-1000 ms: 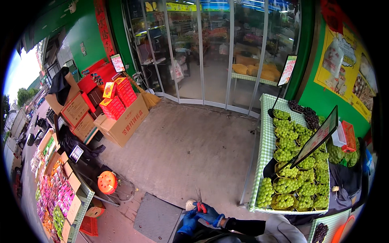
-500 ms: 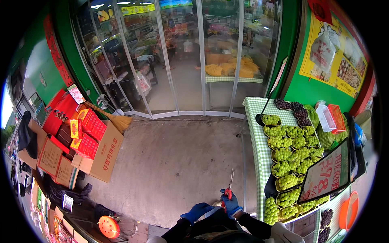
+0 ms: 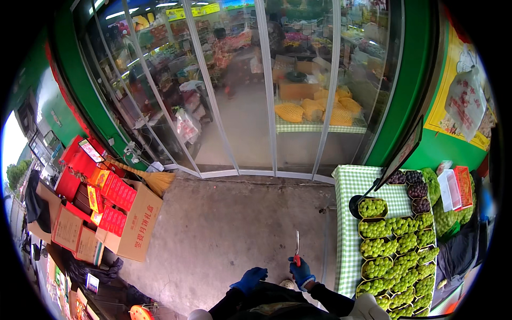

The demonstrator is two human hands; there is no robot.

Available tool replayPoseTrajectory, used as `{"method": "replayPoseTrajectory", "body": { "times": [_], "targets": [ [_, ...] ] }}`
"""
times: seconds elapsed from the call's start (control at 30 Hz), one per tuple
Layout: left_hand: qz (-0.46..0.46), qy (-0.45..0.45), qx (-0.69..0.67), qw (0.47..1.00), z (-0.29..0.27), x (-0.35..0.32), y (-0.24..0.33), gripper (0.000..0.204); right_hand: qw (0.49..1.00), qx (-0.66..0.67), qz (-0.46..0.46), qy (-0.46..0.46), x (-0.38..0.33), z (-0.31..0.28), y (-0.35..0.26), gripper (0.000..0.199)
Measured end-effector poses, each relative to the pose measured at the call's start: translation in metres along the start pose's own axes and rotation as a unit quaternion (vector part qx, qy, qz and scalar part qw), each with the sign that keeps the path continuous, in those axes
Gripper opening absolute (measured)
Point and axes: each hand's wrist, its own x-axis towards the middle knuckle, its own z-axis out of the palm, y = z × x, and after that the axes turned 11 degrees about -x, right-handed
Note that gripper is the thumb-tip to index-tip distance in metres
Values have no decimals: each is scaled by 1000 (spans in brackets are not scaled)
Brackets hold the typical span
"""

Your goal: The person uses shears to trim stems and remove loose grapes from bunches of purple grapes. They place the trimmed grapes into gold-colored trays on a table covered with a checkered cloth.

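In my right hand [image 3: 302,272], gloved in blue, is a pair of scissors [image 3: 297,248] with red handles. The narrow metal blades point away from me, held in the air over the floor. My left hand [image 3: 250,279], gloved too, hovers to the left with loosely curved fingers and nothing visible in it. To the right of both hands, small trays of green grapes [image 3: 377,248] stand in rows on a table with a green checked cloth [image 3: 345,213]. Dark grapes [image 3: 417,190] sit at the far end of that table.
Glass folding doors [image 3: 229,106] close off the shop ahead. At the left stand a cardboard carton [image 3: 137,224] with red boxes [image 3: 118,192] and a straw broom [image 3: 159,181]. A black sign [image 3: 401,154] leans over the grape table. An orange stool [image 3: 140,312] is at lower left.
My view has tilted up and shifted, bringing the doors larger. My left hand has moved left, away from the right one. The scissors stay in my right hand, blades now more upright in the picture.
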Motion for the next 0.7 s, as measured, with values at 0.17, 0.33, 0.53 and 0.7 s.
{"method": "replayPoseTrajectory", "body": {
  "times": [0.17,0.33,0.53,0.7],
  "targets": [
    [110,6,351,930,-39,71,26,39,977,-175,-119,9,84,-12,-64,27],
    [-24,156,77,985,-83,168,90,33,976,-208,-68,14,170,-16,-90,28],
    [69,190,-49,978,-193,323,186,27,962,-260,-81,15,294,-10,-141,28],
    [212,245,-100,941,-322,431,315,24,949,-286,-130,-25,415,36,-221,31]
  ]
}}
